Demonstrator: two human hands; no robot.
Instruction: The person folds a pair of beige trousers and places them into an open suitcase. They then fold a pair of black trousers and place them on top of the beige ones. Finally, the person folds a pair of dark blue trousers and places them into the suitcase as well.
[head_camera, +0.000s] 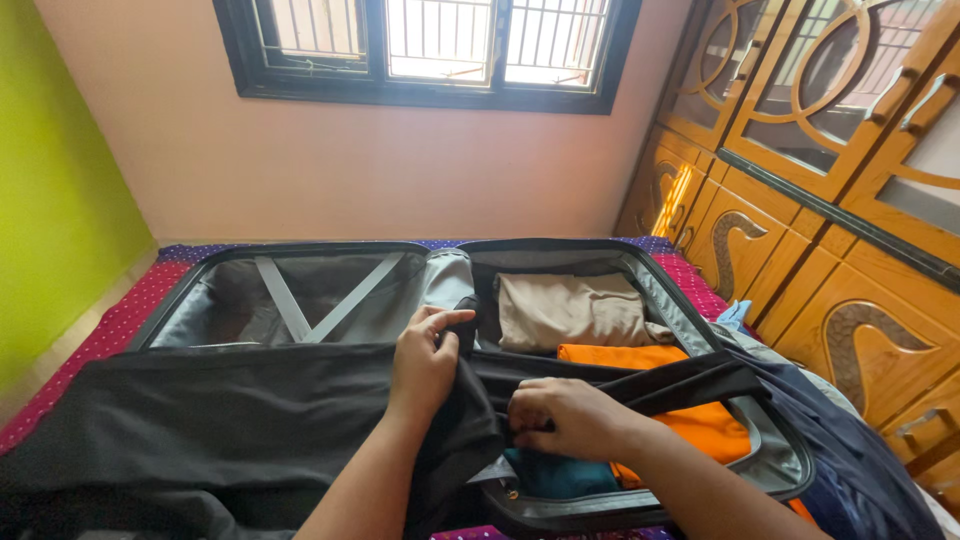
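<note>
**Spotter:** Head view has you bent over an open suitcase on the bed, a black garment spread wide across the near side. Your left hand is pinching a fold of that cloth near the case's middle hinge, thumb and fingers pressed together on it.

**Checker:** And the right?

**Spotter:** Your right hand is curled shut on the same garment where it narrows into a dark band stretching over the right half. You look mid-fold, I'd judge, gathering the cloth between both hands.

**Checker:** What does the next move call for?

**Spotter:** Probably an even pull, so the limp, matte fabric doesn't bunch, and a lift clear of the case's rim.

**Checker:** What lies beneath?

**Spotter:** In the right half, a soft beige folded piece at the far end, a bright orange one beside it, and something teal just under your right wrist. The left half shows grey lining crossed by flat grey straps. Carved wooden wardrobe doors stand at your right.
</note>
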